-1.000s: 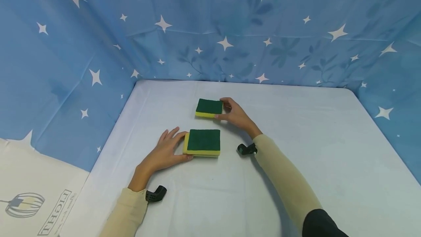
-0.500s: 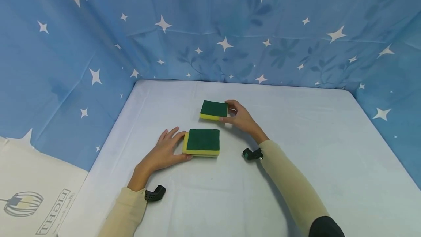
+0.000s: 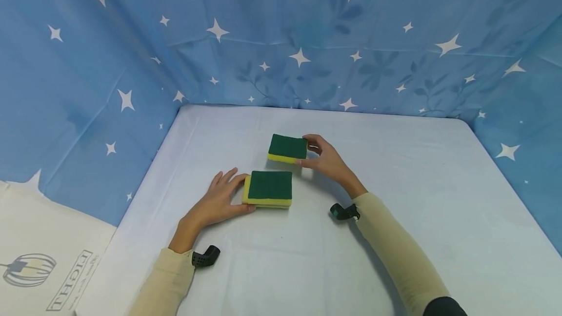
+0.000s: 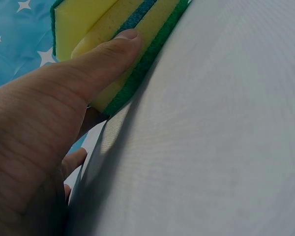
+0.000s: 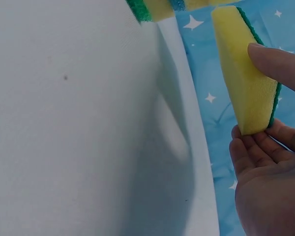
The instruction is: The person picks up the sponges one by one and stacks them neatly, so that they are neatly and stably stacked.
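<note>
A stack of two green-and-yellow sponges (image 3: 269,187) lies on the white table (image 3: 395,169). My left hand (image 3: 215,204) rests against its left side, fingers straight and thumb pressed along the front edge; the left wrist view shows that thumb (image 4: 103,59) on the yellow foam of the stack (image 4: 73,19). Just behind the stack, my right hand (image 3: 327,160) pinches a single sponge (image 3: 287,148) by its right end. In the right wrist view this sponge (image 5: 241,73) hangs clear of the table between thumb and fingers (image 5: 265,182), with the stack's corner (image 5: 155,7) at the top.
Blue star-print cloth (image 3: 281,38) walls the table at the back, left and right. A cardboard box (image 3: 39,257) stands beyond the left edge. Small black wrist cameras sit at the left wrist (image 3: 205,256) and right wrist (image 3: 344,211).
My right hand has carried the single sponge a little to the right and nearer the stack. The left hand and the stack have stayed put.
</note>
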### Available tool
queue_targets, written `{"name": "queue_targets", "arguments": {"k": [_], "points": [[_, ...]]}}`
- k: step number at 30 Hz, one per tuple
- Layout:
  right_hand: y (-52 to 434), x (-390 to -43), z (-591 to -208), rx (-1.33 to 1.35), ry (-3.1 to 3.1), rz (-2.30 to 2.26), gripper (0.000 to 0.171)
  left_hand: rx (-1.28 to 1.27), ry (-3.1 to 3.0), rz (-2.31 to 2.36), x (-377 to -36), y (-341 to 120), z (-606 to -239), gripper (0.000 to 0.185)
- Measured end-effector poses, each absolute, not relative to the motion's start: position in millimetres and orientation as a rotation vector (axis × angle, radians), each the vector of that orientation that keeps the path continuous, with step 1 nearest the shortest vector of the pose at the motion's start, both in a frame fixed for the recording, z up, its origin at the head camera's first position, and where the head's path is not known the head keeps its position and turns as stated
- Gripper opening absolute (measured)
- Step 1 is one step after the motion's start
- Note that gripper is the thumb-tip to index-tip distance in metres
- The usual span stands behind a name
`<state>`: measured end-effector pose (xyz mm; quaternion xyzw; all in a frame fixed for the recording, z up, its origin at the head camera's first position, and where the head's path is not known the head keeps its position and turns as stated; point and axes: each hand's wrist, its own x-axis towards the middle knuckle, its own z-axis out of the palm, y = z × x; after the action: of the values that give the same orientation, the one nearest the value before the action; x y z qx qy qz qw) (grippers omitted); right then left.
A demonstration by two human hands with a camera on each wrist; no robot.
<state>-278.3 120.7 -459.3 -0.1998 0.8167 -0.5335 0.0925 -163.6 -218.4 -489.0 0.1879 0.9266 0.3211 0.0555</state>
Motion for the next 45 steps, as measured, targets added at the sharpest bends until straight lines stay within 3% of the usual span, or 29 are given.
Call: {"name": "queue_targets", "arguments": {"k": [45], "points": [[108.4, -221.7, -427.5, -0.847, 2.347, -1.611, 0.078, 0.604, 2.828, 0.967, -164.1, -217.6, -488.4, 0.087]]}}
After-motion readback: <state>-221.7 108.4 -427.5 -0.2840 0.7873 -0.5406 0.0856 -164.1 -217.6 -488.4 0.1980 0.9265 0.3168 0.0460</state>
